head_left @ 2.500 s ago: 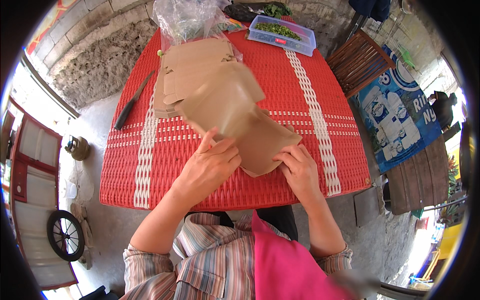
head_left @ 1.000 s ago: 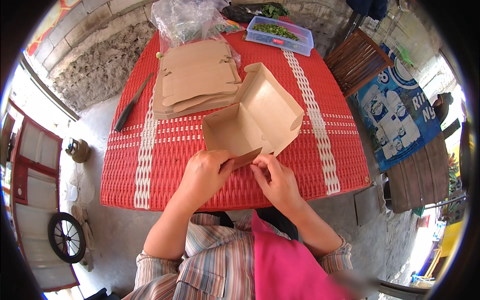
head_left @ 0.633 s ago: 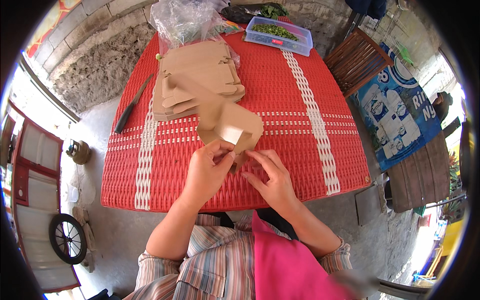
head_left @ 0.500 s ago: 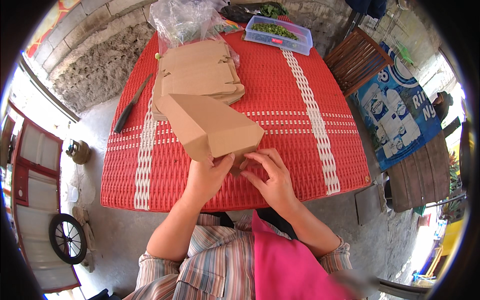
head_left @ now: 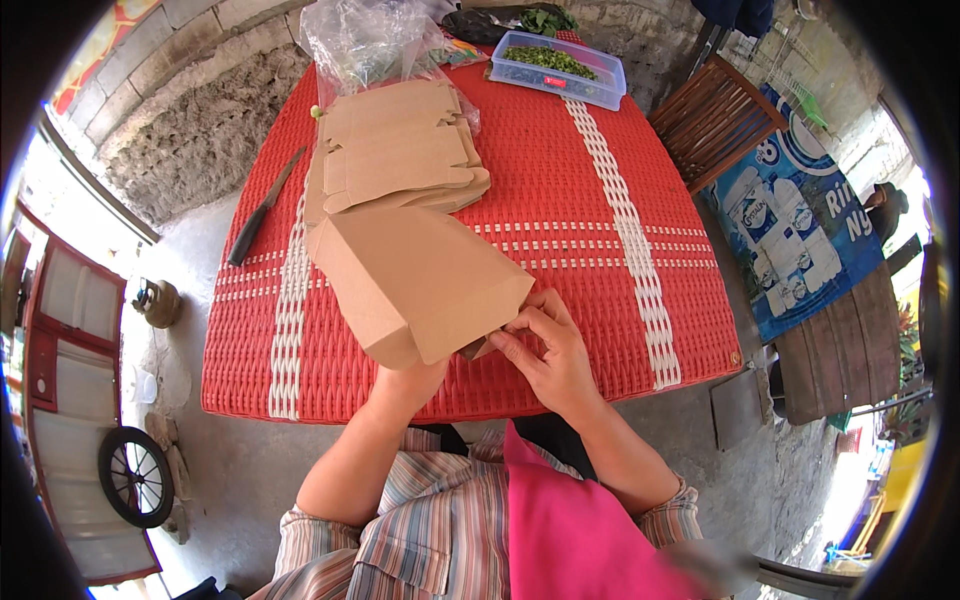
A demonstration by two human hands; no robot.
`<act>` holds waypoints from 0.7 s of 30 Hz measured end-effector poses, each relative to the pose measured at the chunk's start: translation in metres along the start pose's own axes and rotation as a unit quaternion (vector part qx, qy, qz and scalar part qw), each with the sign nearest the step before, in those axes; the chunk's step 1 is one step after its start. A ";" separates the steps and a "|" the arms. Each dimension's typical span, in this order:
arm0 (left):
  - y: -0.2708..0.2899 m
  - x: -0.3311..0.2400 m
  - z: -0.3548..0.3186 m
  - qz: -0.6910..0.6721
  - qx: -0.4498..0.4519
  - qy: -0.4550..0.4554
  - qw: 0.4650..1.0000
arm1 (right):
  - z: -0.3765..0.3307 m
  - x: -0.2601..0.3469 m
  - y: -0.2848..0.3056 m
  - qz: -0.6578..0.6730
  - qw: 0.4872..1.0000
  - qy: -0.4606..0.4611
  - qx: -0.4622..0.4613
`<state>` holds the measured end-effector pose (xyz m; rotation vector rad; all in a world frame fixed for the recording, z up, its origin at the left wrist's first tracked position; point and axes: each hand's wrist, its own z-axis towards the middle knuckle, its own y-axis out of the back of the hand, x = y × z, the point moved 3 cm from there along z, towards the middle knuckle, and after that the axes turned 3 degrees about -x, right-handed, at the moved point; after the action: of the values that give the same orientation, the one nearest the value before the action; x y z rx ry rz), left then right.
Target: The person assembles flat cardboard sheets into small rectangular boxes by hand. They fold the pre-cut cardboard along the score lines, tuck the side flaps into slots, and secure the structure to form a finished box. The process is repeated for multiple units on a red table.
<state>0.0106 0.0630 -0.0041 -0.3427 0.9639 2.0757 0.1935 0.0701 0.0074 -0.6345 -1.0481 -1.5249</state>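
Observation:
A partly folded brown cardboard box (head_left: 430, 270) is held tilted over the near part of the table, its broad panel turned up. My left hand (head_left: 412, 385) holds it from below at the near left corner; its fingers are hidden beneath the cardboard. At the near right corner my right hand (head_left: 548, 345) pinches a small flap between thumb and fingers. Just beyond the box lies a stack of flat cardboard box blanks (head_left: 395, 145), partly overlapped by the box's far edge.
The table (head_left: 560, 200) has a red woven cover with white bands. A black-handled knife (head_left: 262, 212) lies at its left. At the far side are a clear plastic bag (head_left: 365, 45) and a clear tub of chopped greens (head_left: 560, 85). A wooden chair (head_left: 715, 120) stands right.
The box has tipped, so its broad panel faces up more and its near edge sits lower. My left thumb and fingers have slipped out of sight under it. My right hand stays at the corner.

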 end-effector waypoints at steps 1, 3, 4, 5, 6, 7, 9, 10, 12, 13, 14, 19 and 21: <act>-0.001 0.000 -0.002 -0.003 0.005 -0.004 1.000 | 0.000 -0.001 0.000 0.008 1.000 -0.005 0.004; -0.001 -0.004 -0.001 -0.009 0.015 -0.013 1.000 | 0.001 -0.005 0.001 0.023 1.000 -0.014 0.011; 0.000 -0.008 0.002 0.012 0.014 -0.039 0.999 | 0.001 -0.008 0.002 0.018 1.000 -0.017 0.014; 0.001 -0.013 0.007 0.034 0.013 -0.066 0.997 | 0.001 -0.012 0.002 0.012 1.000 -0.021 0.017; 0.002 -0.017 0.010 0.056 0.012 -0.092 0.994 | 0.001 -0.014 0.002 0.008 0.999 -0.023 0.021; 0.000 -0.014 0.009 0.004 0.018 -0.060 0.998 | 0.001 -0.014 0.001 0.025 0.999 -0.043 0.020; -0.003 -0.012 0.011 -0.103 0.029 0.005 0.994 | 0.000 -0.015 0.001 0.059 0.995 -0.083 0.017; -0.002 -0.014 0.013 -0.171 0.035 0.074 0.982 | 0.000 -0.014 0.001 0.070 0.992 -0.101 0.017; 0.000 -0.025 0.017 -0.300 0.045 0.209 0.929 | 0.001 -0.011 0.002 0.091 0.986 -0.137 0.017; -0.002 -0.025 0.016 -0.318 0.045 0.228 0.919 | 0.001 -0.012 0.002 0.077 0.988 -0.135 0.019; -0.005 -0.023 0.014 -0.336 0.045 0.247 0.908 | 0.000 -0.012 0.003 0.062 0.989 -0.133 0.020; -0.004 -0.022 0.015 -0.237 0.068 0.173 0.954 | -0.002 -0.018 0.002 0.066 0.990 -0.125 -0.009; -0.005 -0.019 0.013 -0.181 0.054 0.104 0.977 | -0.001 -0.011 0.003 0.104 0.983 -0.152 -0.021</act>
<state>0.0281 0.0637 0.0117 -0.6385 1.0453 1.6739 0.1989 0.0743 -0.0012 -0.9991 -1.1400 -1.2960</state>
